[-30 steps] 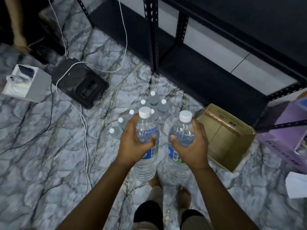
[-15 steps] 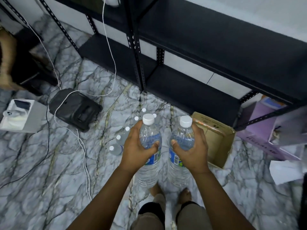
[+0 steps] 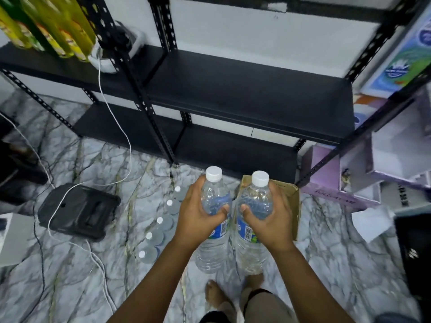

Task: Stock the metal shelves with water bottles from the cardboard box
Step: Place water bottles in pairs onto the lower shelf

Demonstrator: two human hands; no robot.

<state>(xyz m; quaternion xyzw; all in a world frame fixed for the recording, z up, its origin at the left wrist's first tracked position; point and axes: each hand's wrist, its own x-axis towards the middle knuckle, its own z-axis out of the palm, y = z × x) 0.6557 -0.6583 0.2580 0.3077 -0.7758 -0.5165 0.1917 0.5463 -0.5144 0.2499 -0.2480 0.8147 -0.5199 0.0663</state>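
My left hand (image 3: 198, 213) grips a clear water bottle (image 3: 213, 243) with a white cap and blue label, upright. Beside it, my right hand (image 3: 270, 217) grips a second water bottle (image 3: 253, 250) of the same kind. Both are held above the marble floor, in front of the black metal shelves (image 3: 245, 89). The cardboard box (image 3: 292, 206) stands on the floor behind my right hand, mostly hidden by it. Several more bottles (image 3: 161, 227) stand in a line on the floor to the left of my left hand.
Yellow bottles (image 3: 53, 24) fill the upper left shelf. A black device (image 3: 79, 210) with a white cable (image 3: 116, 122) lies on the floor at left. Purple and white boxes (image 3: 373, 173) crowd the right side. My bare feet (image 3: 217, 294) are below the bottles.
The view has tilted up, showing more of the shelves. Both hands have risen with their bottles and the shelf level is nearer in front of them.
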